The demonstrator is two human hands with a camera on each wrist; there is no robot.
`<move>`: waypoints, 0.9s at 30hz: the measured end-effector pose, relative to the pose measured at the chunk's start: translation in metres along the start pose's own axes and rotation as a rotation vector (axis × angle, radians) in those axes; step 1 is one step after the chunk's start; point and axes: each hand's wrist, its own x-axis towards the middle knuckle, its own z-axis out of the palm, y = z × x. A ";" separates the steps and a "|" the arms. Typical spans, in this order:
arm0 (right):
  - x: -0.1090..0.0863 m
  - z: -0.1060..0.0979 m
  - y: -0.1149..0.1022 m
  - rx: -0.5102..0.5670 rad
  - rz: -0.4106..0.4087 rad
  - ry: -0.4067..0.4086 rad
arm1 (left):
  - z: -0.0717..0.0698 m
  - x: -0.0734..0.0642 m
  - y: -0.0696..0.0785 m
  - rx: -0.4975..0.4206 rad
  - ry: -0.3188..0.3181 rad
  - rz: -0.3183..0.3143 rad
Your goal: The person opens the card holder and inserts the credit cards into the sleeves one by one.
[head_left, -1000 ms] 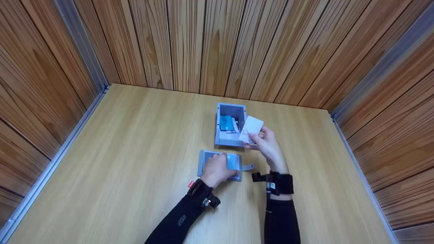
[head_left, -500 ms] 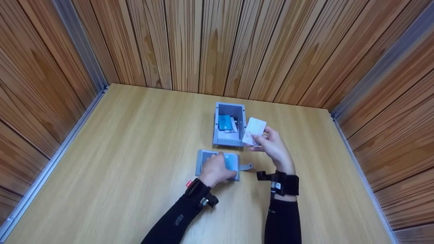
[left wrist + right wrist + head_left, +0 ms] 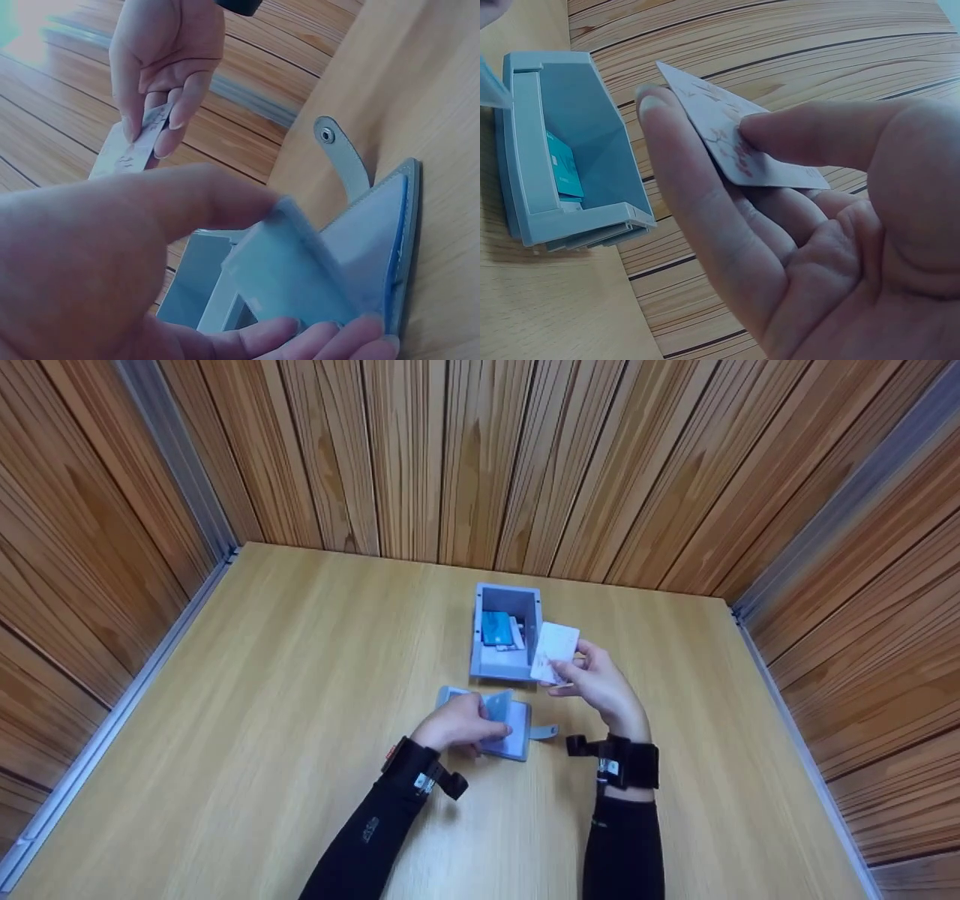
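Note:
In the head view a small grey-blue card holder (image 3: 517, 739) lies open on the table, its snap strap (image 3: 544, 732) stretched out to the right. Over its left part is my left hand (image 3: 456, 725), pinching a translucent bluish sleeve page (image 3: 289, 262) between thumb and fingers, raised at a slant. My right hand (image 3: 606, 690) holds a white card (image 3: 556, 649) by its lower part, above and beside the bin's right edge. Reddish printed marks show on the card (image 3: 712, 120) in the right wrist view. The holder's left part is mostly hidden by my left hand.
Behind the holder stands a grey-blue open bin (image 3: 504, 669). Inside it lie a teal card (image 3: 496, 628) and some pale pieces, partly overlapping. Wooden plank walls (image 3: 480, 465) enclose the table (image 3: 300, 675) at the back and both sides.
My left hand has turned and lifted a sleeve page that lay flat in the holder. The right hand, still holding the white card, has shifted only slightly.

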 end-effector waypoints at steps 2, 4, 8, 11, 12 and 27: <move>0.000 0.001 0.001 -0.001 -0.008 -0.009 | -0.001 0.000 -0.002 -0.020 -0.009 0.001; 0.000 0.001 0.001 -0.007 -0.009 -0.015 | -0.002 0.000 -0.004 -0.033 -0.016 -0.011; -0.001 0.002 0.000 -0.020 -0.001 -0.023 | -0.006 0.000 -0.005 -0.064 -0.030 -0.034; 0.000 0.002 -0.001 -0.026 0.007 -0.029 | -0.008 0.001 -0.005 -0.084 -0.048 -0.055; 0.000 0.002 -0.001 -0.027 0.010 -0.031 | -0.009 0.002 -0.005 -0.089 -0.054 -0.059; 0.000 0.001 0.004 -0.056 0.013 -0.064 | -0.014 0.007 -0.013 -0.214 -0.138 -0.040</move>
